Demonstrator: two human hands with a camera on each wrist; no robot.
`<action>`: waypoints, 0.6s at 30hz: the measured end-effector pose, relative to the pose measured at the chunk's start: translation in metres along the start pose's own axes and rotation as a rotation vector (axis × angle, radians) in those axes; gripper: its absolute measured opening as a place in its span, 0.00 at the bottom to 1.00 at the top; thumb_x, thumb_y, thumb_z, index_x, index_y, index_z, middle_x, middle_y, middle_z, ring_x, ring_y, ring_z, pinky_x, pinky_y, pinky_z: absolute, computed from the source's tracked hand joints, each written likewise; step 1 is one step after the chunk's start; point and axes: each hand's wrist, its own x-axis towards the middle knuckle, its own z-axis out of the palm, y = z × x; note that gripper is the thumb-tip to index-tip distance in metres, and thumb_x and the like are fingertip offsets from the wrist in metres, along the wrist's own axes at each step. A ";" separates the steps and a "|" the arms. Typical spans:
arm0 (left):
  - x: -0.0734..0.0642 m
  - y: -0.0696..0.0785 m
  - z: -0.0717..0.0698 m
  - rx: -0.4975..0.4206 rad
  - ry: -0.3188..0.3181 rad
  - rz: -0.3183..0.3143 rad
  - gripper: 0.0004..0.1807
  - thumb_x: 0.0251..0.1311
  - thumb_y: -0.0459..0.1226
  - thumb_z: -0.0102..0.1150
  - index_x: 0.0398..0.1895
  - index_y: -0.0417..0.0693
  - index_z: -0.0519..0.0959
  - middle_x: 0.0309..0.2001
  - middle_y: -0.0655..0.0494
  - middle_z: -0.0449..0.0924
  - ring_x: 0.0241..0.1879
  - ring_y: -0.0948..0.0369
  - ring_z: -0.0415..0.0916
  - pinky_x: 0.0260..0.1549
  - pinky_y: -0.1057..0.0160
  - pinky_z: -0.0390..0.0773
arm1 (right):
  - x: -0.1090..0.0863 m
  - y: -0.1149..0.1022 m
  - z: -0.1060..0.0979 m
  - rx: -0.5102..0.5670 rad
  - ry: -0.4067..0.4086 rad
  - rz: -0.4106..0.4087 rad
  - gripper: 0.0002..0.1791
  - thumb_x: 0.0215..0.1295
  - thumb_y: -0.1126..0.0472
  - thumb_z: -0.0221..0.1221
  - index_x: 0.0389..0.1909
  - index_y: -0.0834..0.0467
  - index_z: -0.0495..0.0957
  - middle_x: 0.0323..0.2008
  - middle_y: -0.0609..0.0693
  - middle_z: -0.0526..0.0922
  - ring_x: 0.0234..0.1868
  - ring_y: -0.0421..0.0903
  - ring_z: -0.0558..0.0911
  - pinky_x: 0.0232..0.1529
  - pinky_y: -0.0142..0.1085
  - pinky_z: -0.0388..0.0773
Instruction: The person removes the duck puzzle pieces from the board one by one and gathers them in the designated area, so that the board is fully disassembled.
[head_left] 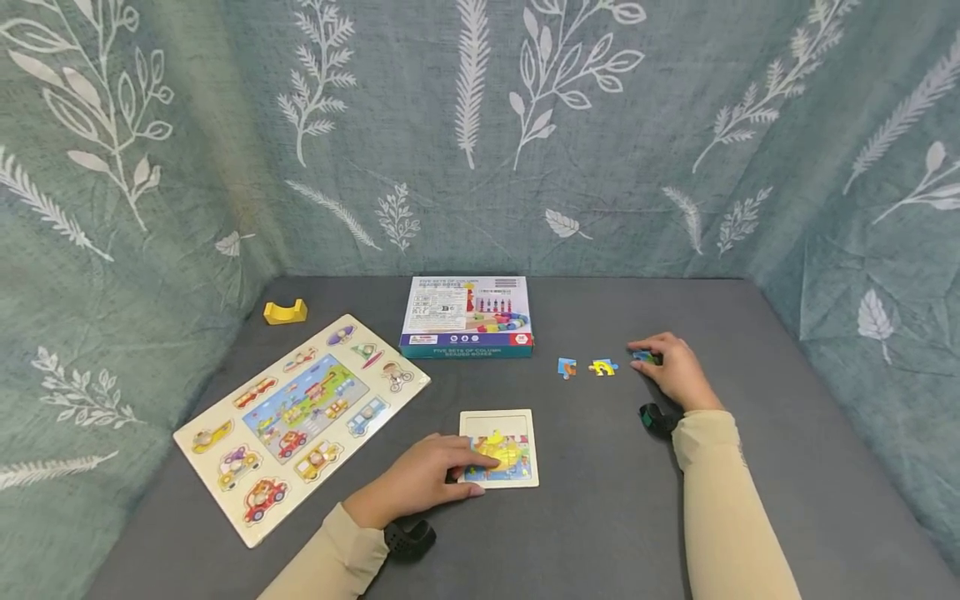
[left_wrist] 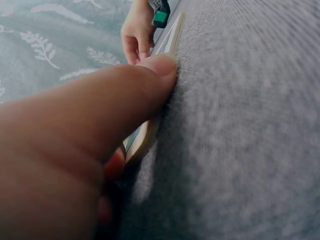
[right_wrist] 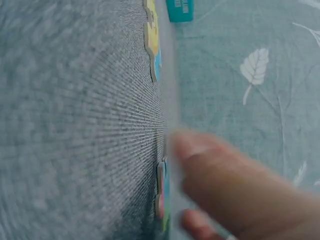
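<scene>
My left hand [head_left: 431,473] holds a small square wooden jigsaw board [head_left: 495,414] at its near left corner. The thumb [left_wrist: 157,67] lies along the board's near edge, and the index finger reaches onto the yellow picture. The board's lower part is filled with pieces; a pale strip shows along its top. To the right, my right hand [head_left: 677,371] hovers low over a blue jigsaw piece [head_left: 645,357], fingers reaching over it and partly hiding it. In the right wrist view that piece [right_wrist: 162,187] lies on the cloth, the blurred thumb [right_wrist: 192,145] apart from it.
Two loose jigsaw pieces, one blue and orange [head_left: 567,367], one yellow [head_left: 602,367], lie left of my right hand. A bead-set box [head_left: 467,317] stands at the back. A large wooden vehicle puzzle [head_left: 300,425] lies at left, with a yellow arched block [head_left: 285,312] behind it.
</scene>
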 end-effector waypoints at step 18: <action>-0.011 -0.006 -0.011 0.138 0.035 0.101 0.10 0.67 0.47 0.71 0.44 0.54 0.89 0.22 0.71 0.65 0.23 0.73 0.60 0.30 0.70 0.65 | -0.056 -0.195 0.100 0.074 -0.509 -0.407 0.22 0.76 0.58 0.63 0.66 0.63 0.79 0.32 0.41 0.79 0.30 0.36 0.75 0.37 0.34 0.76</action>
